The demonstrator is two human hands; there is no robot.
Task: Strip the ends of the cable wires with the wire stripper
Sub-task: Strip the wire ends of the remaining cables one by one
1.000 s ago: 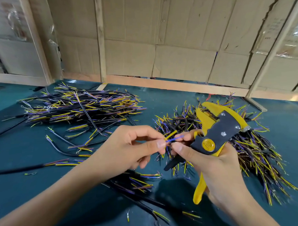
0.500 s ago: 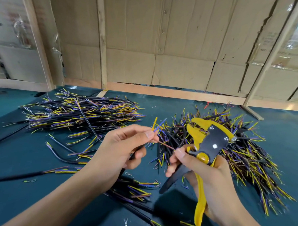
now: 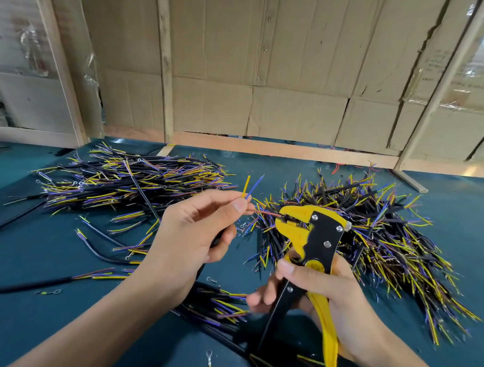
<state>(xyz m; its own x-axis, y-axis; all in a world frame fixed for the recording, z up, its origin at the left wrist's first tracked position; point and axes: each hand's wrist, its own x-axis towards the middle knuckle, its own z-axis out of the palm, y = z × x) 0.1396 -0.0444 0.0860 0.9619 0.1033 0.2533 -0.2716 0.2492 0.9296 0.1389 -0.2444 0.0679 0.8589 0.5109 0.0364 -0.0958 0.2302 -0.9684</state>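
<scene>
- Since a moment before, the wire stripper (image 3: 311, 233) had risen, its jaws closing onto the red wire (image 3: 264, 211).
- Left hand (image 3: 193, 238) pinched the cable, splaying yellow and purple wires clear.
- Right hand (image 3: 323, 288) gripped the handles.

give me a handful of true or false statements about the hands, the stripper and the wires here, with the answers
1. The right hand holds the wire stripper by its handles. True.
2. A reddish wire runs from the left hand into the stripper's head. True.
3. The yellow wire and blue wire are also in the stripper. False: they stick up free above the left thumb.
4. The left hand rests flat on the table. False: it is raised, pinching the cable's wires.
5. A wire pile lies behind the stripper. True.
</scene>
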